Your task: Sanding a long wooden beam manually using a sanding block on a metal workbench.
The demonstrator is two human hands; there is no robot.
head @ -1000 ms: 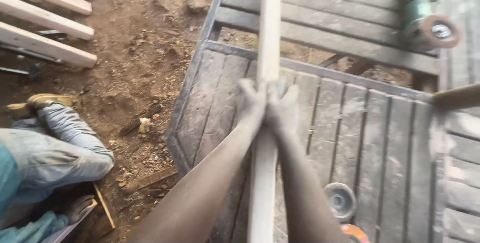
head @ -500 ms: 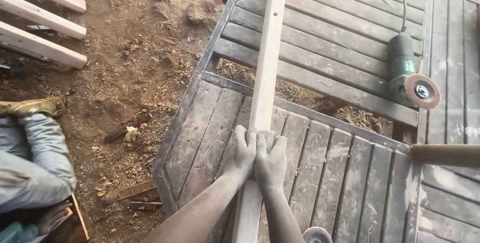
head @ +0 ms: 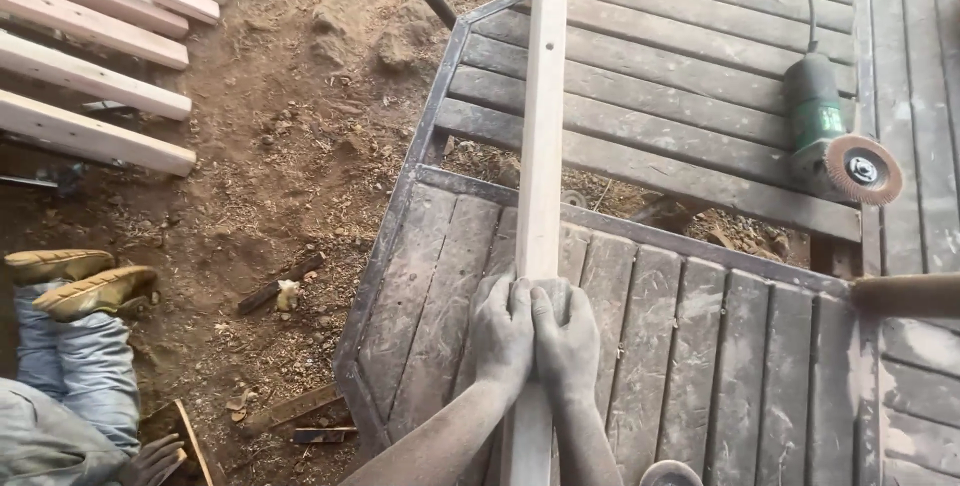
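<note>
A long pale wooden batten (head: pixel 541 136) runs from the bottom middle up past the top edge, lying over a dark slatted wooden bench top (head: pixel 700 346). My left hand (head: pixel 502 331) and my right hand (head: pixel 566 341) press side by side on the batten, both dusty, fingers wrapped over it. A green angle grinder (head: pixel 825 131) with a flap disc lies on a second slatted panel (head: pixel 660 66) to the upper right, apart from both hands.
Several pale wooden battens (head: pixel 95 76) lie on the dirt at upper left. Another person sits at lower left, legs in jeans (head: pixel 70 386) and tan shoes (head: pixel 70 281). A round wooden handle (head: pixel 905 296) enters from the right. Scrap pieces lie on the soil.
The view has shifted so my hands sit lower in the frame, and more of the batten and the grinder shows. Both hands stay pressed together on the batten.
</note>
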